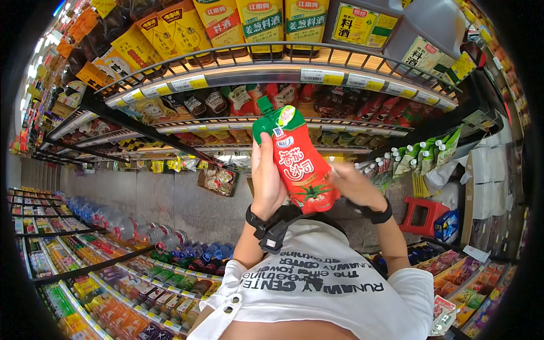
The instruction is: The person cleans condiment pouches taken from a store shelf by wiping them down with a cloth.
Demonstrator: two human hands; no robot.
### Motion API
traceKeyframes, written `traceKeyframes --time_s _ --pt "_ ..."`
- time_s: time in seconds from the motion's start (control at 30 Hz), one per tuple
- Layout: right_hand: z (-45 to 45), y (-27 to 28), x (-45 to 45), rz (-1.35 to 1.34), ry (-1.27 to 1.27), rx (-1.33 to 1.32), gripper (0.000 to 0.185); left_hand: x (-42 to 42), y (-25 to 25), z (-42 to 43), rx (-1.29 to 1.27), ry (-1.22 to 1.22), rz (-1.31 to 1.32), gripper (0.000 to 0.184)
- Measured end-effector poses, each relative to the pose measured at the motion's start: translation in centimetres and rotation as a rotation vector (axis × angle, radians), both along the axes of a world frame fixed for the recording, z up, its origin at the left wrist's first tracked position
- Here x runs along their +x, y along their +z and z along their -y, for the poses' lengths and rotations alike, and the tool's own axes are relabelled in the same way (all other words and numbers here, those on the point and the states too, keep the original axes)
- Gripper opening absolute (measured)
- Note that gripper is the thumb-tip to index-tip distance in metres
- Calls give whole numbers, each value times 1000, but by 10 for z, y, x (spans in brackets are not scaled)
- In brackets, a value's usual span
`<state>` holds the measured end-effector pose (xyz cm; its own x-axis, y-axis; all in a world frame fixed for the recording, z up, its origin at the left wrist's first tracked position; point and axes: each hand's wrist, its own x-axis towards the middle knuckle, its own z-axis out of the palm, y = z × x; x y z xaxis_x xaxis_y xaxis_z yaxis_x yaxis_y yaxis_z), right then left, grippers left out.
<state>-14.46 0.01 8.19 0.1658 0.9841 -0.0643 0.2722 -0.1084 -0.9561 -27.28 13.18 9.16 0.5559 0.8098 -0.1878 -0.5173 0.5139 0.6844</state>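
A red ketchup pouch (303, 164) with a green top and green screw cap is held up in front of my chest, tilted, its printed front facing me. My left hand (267, 180) is closed around the pouch's left side, thumb along the edge. At its lower right edge is my right hand (356, 186), its fingers smeared by motion. Whether those fingers grip the pouch or only brush it, I cannot tell. Black bands are on both wrists, and a small black device (276, 233) sits by the left one.
Ahead stands a shelf with a wire rail (226, 52), bearing cooking-wine bottles (260, 25) above sauce pouches. A carton of packets (217, 180) sits on the floor. To the right are a red stool (422, 216) and hanging spouted pouches (425, 156). Drink shelves (130, 289) lie lower left.
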Motion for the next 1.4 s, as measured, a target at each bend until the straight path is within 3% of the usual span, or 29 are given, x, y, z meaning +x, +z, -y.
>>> traceKeyframes --time_s 0.07,0.17,0.33,0.4,0.47,0.53,0.6,0.67,0.7,0.73,0.8,0.83,0.87,0.93,0.97,1.0,1.07,1.1,1.13,1.27,1.4 --pt "1 11 -11 -198 7 -389 32 -1 -3 -5 0 -47 40 37" --pt "-2 1 -13 -392 -59 -183 34 -1 -1 -7 111 -168 72 43" --pt "-9 -2 -7 -638 -178 -159 36 -10 -34 -19 315 -274 -74 44" --pt "-10 -3 -2 -794 -241 -192 36 -22 -39 -24 606 -447 -198 38" --pt "-13 9 4 -851 -218 -179 35 -26 -38 -20 730 -401 -231 41" --pt "-14 13 9 -836 -226 -196 34 -24 -34 -16 1559 0 -636 32" --pt "-14 18 6 -831 -187 -223 36 -22 -19 -12 1557 38 -648 33" --pt "-17 36 -6 -818 -297 -338 42 -17 -10 -17 1876 -110 -566 30" --pt "-14 15 2 -858 -215 -331 47 -14 -18 -25 1970 -163 -426 34" --pt "-13 21 2 -856 -212 -331 47 -13 -26 -26 1971 -160 -428 34" --pt "-8 37 -1 -984 -225 -290 51 -11 -36 -23 1341 -326 -111 43" --pt "0 28 6 -1078 -212 -290 44 -17 -37 -2 1051 -101 -300 52" --pt "11 30 11 -1078 -212 -288 44 -15 -40 3 903 -5 -322 59" --pt "27 45 14 -584 -318 -82 36 -18 -30 5 908 3 -378 53" --pt "27 56 9 -455 -502 5 31 -17 -31 5 907 2 -378 53" --pt "28 53 9 -427 -534 43 29 -17 -34 6 898 -3 -377 55" --pt "16 71 -16 152 -1122 364 25 -18 -37 8 886 -10 -379 58" --pt "14 73 -18 168 -1189 382 22 -17 -37 8 925 -20 -377 56" --pt "15 67 -29 637 -1105 499 19 -14 -35 10 964 -31 -371 54" --pt "-5 65 -54 815 -384 478 30 -14 -28 21 1095 70 -475 46" --pt "-3 58 -61 854 -145 515 35 -18 -30 14 935 13 -425 32"
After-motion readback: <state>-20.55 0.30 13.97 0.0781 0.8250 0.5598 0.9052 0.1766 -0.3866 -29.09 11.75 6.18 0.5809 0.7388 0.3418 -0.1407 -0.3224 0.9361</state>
